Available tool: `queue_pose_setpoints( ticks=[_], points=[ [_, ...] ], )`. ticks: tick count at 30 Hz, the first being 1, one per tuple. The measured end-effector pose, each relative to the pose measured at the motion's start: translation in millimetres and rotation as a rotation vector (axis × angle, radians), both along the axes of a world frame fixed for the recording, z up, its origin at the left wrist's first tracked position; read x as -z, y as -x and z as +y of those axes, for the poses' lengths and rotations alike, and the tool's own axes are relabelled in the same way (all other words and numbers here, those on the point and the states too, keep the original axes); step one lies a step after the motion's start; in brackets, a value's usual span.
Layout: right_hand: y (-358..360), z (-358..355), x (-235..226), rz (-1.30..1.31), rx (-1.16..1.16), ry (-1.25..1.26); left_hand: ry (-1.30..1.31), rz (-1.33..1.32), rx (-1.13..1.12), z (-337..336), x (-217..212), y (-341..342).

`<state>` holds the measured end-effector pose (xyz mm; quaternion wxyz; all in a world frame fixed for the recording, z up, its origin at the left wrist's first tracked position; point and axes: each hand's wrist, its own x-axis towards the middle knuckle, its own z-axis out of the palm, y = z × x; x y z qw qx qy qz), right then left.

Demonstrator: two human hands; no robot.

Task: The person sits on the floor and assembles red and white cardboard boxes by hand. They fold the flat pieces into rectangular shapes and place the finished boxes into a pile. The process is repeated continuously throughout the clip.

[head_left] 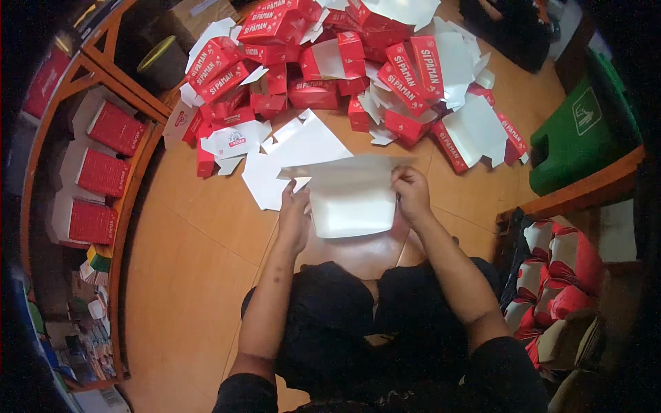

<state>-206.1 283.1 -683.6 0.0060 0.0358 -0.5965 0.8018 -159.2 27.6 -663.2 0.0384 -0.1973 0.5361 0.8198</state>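
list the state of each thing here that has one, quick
held carton, partly folded up, open, white inside showing
left hand, at the carton's left side, grip unclear
right hand, fingers closed on its right edge
white cardboard, lying flat on the floor
red boxes, heaped, several flaps open
shelf cartons, stacked
green bin, lid unclear

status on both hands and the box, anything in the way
Left hand at left side, right hand pinching right edge. Open box, white inside, between them. Flat white cardboard just beyond, red box pile behind; neither blocking.
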Motion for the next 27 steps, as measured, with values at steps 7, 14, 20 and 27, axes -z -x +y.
queue_pose_setpoints(
  ticks=[7, 14, 20, 27],
  points=[
    [15.7, 5.9, 8.5, -0.27, 0.16, 0.123, 0.283, 0.187, -0.08, 2.3, -9.0, 3.9],
    [21.8, 29.6, 4.2, -0.762, -0.274, 0.163, 0.612, 0.469, 0.367, -3.0, -39.8, -12.3],
    [20.7, 23.6, 6.4, -0.846, -0.432, 0.19, 0.886, 0.517, 0.263, -9.7, -37.4, -22.9],
    [16.0, 17.7, 15.4, -0.851, -0.418, 0.24, 0.561, 0.386, -0.102, 17.3, -21.7, -24.6]
  ],
)
